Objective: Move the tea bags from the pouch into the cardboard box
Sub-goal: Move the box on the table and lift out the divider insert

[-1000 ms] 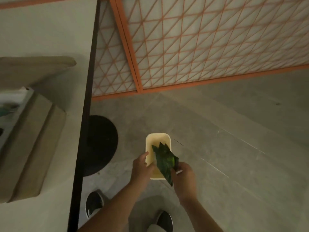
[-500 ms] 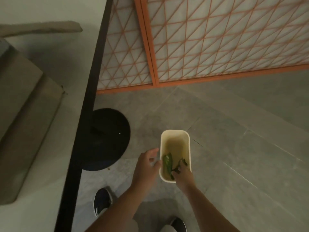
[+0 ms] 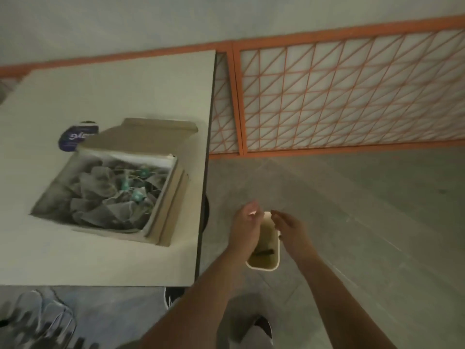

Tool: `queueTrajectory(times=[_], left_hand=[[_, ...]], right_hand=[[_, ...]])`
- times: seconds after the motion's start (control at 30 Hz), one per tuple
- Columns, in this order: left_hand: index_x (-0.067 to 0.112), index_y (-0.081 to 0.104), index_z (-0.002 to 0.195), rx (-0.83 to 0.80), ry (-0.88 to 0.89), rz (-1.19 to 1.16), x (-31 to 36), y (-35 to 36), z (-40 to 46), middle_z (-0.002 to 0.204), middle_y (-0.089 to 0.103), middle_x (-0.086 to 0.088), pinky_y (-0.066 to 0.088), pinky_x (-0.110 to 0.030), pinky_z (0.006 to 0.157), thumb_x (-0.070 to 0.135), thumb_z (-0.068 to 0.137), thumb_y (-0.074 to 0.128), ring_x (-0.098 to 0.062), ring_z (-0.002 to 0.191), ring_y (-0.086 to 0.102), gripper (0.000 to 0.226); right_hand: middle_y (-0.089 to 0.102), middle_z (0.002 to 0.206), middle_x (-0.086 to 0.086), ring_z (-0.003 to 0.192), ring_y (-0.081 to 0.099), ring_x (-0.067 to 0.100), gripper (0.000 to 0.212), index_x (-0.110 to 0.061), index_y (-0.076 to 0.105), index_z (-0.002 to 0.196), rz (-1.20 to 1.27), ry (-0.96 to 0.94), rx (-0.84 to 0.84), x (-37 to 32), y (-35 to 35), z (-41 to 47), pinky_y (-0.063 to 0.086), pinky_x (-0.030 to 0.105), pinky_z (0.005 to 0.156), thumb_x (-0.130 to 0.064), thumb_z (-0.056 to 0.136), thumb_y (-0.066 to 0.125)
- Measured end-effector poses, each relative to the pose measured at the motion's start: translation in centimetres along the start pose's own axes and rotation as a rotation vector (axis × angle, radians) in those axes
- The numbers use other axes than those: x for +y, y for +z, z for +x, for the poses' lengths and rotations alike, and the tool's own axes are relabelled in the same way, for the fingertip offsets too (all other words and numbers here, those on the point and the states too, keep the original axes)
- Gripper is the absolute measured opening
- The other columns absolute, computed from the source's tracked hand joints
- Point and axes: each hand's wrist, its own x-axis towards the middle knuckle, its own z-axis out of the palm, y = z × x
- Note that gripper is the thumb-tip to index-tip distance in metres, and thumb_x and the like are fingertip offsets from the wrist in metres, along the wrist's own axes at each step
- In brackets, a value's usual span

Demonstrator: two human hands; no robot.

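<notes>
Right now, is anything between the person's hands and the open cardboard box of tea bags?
Nothing visible blocks the way. Both hands, left hand and right hand, hang over the bin on the floor; the cardboard box sits open on the table to their left.

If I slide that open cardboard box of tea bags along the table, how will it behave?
The cardboard box likely slides easily: the table looks smooth. It probably feels light, holding only tea bags. Its raised lid flap may flop, so push low on the wall.
</notes>
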Motion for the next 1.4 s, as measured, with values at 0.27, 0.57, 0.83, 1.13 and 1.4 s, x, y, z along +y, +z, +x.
queueTrajectory(times=[0.27, 0.57, 0.83, 1.13, 1.4], left_hand=[[0.036, 0.065, 0.113, 0.093, 0.262, -0.056, 8.4, -13.5, -7.0, 0.120, 0.067, 0.007, 0.051, -0.025, 0.099, 0.035, 0.099, 0.064, -0.001, 0.109, 0.064, 0.014], [0.028, 0.067, 0.111, 0.412, 0.215, 0.067, 8.7, -26.8, -7.0, 0.105, 0.068, 0.004, 0.051, -0.019, 0.085, 0.009, 0.099, 0.061, -0.013, 0.095, 0.064, 0.023], [0.012, 0.060, 0.138, 0.516, 0.017, 0.460, 8.7, -34.7, -2.8, 0.136, 0.060, -0.019, 0.040, -0.047, 0.106, 0.022, 0.098, 0.058, -0.041, 0.127, 0.051, 0.041], [0.010, 0.055, 0.143, 0.182, -0.139, 0.249, 8.8, -38.5, 4.4, 0.142, 0.059, -0.014, 0.045, -0.043, 0.107, 0.042, 0.107, 0.044, -0.032, 0.129, 0.055, 0.049], [0.020, 0.064, 0.122, 0.222, -0.083, -0.018, 7.5, -40.0, 7.4, 0.119, 0.073, -0.011, 0.056, -0.051, 0.097, 0.020, 0.091, 0.075, -0.029, 0.106, 0.069, 0.033]], right_hand=[[0.068, 0.098, -0.014, 0.094, 0.065, 0.013, 0.015, -0.040, 0.067, 0.095, 0.045, -0.117, -0.028, -11.3, 1.9, -8.1, 0.050, 0.037, 0.089, -0.029, 0.095, 0.057], [0.061, 0.102, -0.012, 0.091, 0.057, 0.006, 0.026, -0.023, 0.062, 0.122, -0.114, -0.183, -0.218, -19.8, 9.2, -9.6, 0.050, 0.030, 0.089, -0.028, 0.098, 0.051], [0.045, 0.138, 0.004, 0.132, 0.043, 0.026, 0.046, -0.015, 0.040, 0.144, -0.196, -0.075, -0.243, -22.9, 13.1, -7.6, 0.035, 0.031, 0.103, -0.025, 0.100, 0.048], [0.065, 0.108, 0.002, 0.096, 0.060, 0.018, 0.028, -0.020, 0.059, 0.122, 0.011, 0.000, 0.054, -24.7, 17.1, -4.2, 0.049, 0.035, 0.085, -0.024, 0.094, 0.058], [0.069, 0.105, 0.004, 0.088, 0.064, 0.017, 0.040, -0.013, 0.057, 0.133, 0.014, 0.005, 0.176, -25.3, 18.4, -2.0, 0.053, 0.030, 0.076, -0.007, 0.094, 0.059]])
